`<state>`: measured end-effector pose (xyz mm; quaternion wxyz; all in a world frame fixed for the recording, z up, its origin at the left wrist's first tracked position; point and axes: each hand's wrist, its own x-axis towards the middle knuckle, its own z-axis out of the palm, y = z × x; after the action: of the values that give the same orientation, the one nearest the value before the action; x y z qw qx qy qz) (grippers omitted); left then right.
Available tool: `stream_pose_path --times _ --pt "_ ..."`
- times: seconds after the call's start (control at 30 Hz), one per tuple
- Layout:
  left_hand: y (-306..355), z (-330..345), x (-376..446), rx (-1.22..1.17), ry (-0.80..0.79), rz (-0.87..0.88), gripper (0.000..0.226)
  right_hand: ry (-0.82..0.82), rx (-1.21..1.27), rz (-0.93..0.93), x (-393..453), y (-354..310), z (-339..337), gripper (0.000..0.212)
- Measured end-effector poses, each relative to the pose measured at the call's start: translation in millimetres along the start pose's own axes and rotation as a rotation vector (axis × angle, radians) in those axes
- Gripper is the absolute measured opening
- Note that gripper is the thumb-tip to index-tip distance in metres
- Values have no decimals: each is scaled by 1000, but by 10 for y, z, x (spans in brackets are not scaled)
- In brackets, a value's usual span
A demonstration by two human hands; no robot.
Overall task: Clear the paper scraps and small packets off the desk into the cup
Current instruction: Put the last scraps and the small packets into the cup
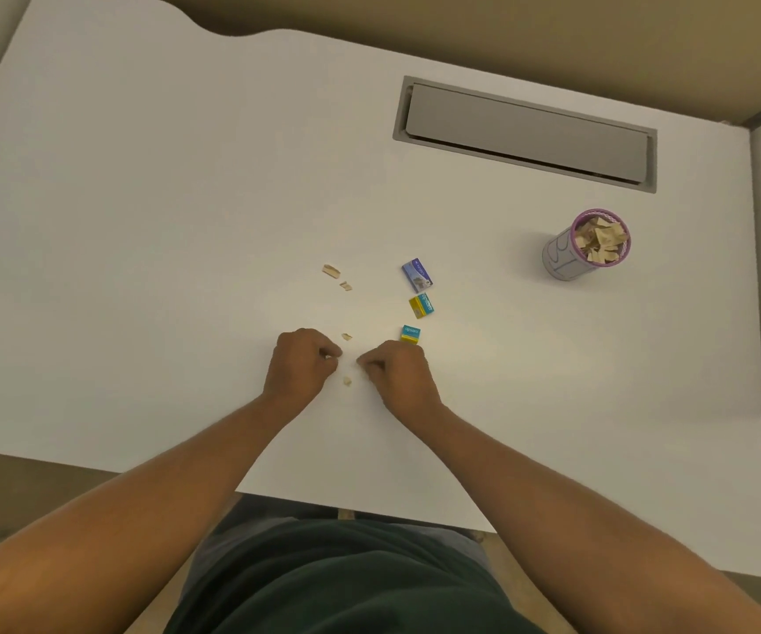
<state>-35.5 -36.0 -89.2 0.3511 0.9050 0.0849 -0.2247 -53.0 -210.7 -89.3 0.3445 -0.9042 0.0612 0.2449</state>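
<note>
On desk (186,221), left hand (301,363) and right hand (397,372) are pinching scraps, fingers together; next, carrying to cup (586,245) at two o'clock.

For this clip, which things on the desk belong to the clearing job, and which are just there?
Job:
- cup, already holding scraps
- paper scraps
- blue packet
- yellow packet
- teal packet
- left hand, right hand, both curled over scraps

Just there:
- grey hatch set into the desk

scraps (331,270): 4 loose | packets (417,275): 3 | cup (566,254): 1 | hands (301,362): 2
</note>
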Motion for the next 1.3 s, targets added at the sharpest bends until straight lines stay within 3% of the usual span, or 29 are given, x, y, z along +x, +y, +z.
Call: stream_pose_path --times 0.07,0.17,0.33,0.43,0.57,0.67,0.77,0.9,1.07,1.3 --pt "29 -7 7 -63 21 -72 19 121 411 177 -133 -2 -136 17" --pt "149 -27 -21 -164 46 -162 17 174 918 370 -301 38 -407 15" --pt "612 3 -71 -372 51 -181 15 321 1294 363 -433 200 -1130 16" --pt "1048 96 -58 -463 39 -149 15 533 1207 241 -405 395 -1695 17" --pt "1630 255 -35 -554 -6 -78 12 777 591 132 -222 757 -2365 15" --pt "2078 367 3 -542 -44 12 9 789 233 78 5 987 -2710 17" --pt "2545 489 103 -528 -52 97 10 732 58 54 220 1124 -2872 21" --pt "3094 693 357 -495 -47 171 14 623 -33 142 444 1337 -2932 7" --pt "3575 986 667 -350 -29 292 17 497 -10 182 514 1521 -2966 14" --pt "3741 1291 946 -48 -41 488 18 719 349 36 186 1767 -3071 23"
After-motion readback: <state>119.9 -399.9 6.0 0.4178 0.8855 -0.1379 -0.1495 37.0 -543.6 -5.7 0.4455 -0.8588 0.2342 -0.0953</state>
